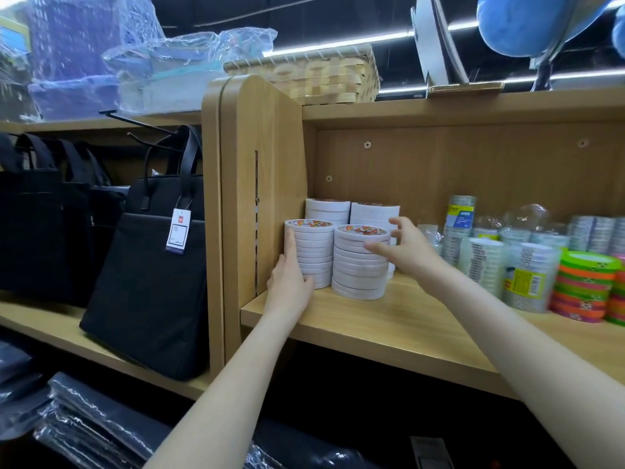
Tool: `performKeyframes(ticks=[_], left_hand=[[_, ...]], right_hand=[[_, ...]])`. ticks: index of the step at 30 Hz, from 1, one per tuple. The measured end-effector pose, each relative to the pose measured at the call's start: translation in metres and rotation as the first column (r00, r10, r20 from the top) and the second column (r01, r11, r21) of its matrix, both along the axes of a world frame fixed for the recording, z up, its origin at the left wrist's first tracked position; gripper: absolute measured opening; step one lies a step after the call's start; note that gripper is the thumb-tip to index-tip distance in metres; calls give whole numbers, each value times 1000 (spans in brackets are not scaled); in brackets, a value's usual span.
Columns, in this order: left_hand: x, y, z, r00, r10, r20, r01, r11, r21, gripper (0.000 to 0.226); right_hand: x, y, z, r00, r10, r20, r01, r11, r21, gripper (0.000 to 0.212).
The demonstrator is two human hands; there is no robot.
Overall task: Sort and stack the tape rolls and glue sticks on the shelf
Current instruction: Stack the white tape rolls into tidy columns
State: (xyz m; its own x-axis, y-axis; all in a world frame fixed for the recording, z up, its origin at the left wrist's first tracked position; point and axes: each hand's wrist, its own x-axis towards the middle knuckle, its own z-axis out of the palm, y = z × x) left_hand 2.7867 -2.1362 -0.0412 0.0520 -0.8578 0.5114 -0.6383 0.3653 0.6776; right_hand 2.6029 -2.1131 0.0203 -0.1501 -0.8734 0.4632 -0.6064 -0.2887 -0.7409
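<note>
Tape rolls, white, four stacks at the left end of the shelf (389, 319) against the side panel (267, 184): two back stacks (351, 211) by the rear wall, then front left stack (313, 253) and front right stack (360, 262) near the front edge, touching. Clear-wrapped tape packs (507, 258) and bright coloured rolls (585, 289) stand further right along the shelf. My left hand (291, 275) presses straight fingers flat on the front left stack's outer side; my right hand (402, 248) curls spread fingers and thumb around the front right stack's upper rolls.
</note>
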Motion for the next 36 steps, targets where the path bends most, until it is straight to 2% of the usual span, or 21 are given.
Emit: performKeyframes(ticks=[2, 6, 9, 11, 12, 14, 16, 17, 20, 23, 25, 28, 33, 36], left_hand=[[0, 0, 0, 999, 28, 35, -28, 999, 15, 91], [-3, 1, 0, 988, 103, 113, -105, 994, 14, 90], [-5, 0, -2, 990, 97, 107, -99, 995, 17, 93], [-4, 2, -1, 994, 107, 25, -107, 994, 9, 87], [-3, 3, -1, 991, 125, -37, -125, 992, 7, 80], [-1, 5, 0, 977, 180, -112, -178, 984, 31, 68], [-1, 6, 2, 970, 217, -113, -209, 975, 73, 64], [-1, 6, 3, 970, 221, -100, -213, 973, 87, 63], [-1, 7, 5, 976, 209, -60, -201, 973, 111, 60], [-2, 7, 4, 984, 176, -8, -174, 978, 117, 55], [-4, 8, 3, 985, 170, 17, -171, 980, 104, 51], [-5, 11, 2, 979, 202, 12, -202, 978, 45, 37], [2, 13, 4, 969, 200, -145, -196, 980, 41, 30], [4, 14, 5, 975, 181, -128, -175, 983, 56, 29]], right_hand=[[6, -4, -6, 999, -25, 46, 24, 1000, 10, 81], [10, -13, -11, 987, -33, 158, 40, 998, -40, 79], [3, -12, -18, 980, 31, 196, -42, 998, 53, 89], [0, -8, -25, 965, 61, 253, -97, 986, 133, 95], [-2, -7, -29, 969, 67, 240, -105, 983, 151, 96], [-2, -7, -38, 997, 41, 71, -52, 985, 164, 92], [-1, -6, -44, 993, -30, -115, 48, 987, 155, 84], [0, -6, -46, 987, -58, -152, 81, 985, 151, 79], [-1, -8, -47, 984, -86, -159, 110, 983, 149, 68], [0, -8, -47, 981, -100, -169, 124, 982, 142, 67], [-1, -8, -47, 989, -72, -126, 90, 986, 142, 66], [-3, -7, -47, 997, 18, 72, -28, 991, 129, 53], [0, -5, -47, 994, 11, 112, -23, 994, 105, 39], [3, -7, -46, 990, -33, 135, 17, 993, 116, 48]])
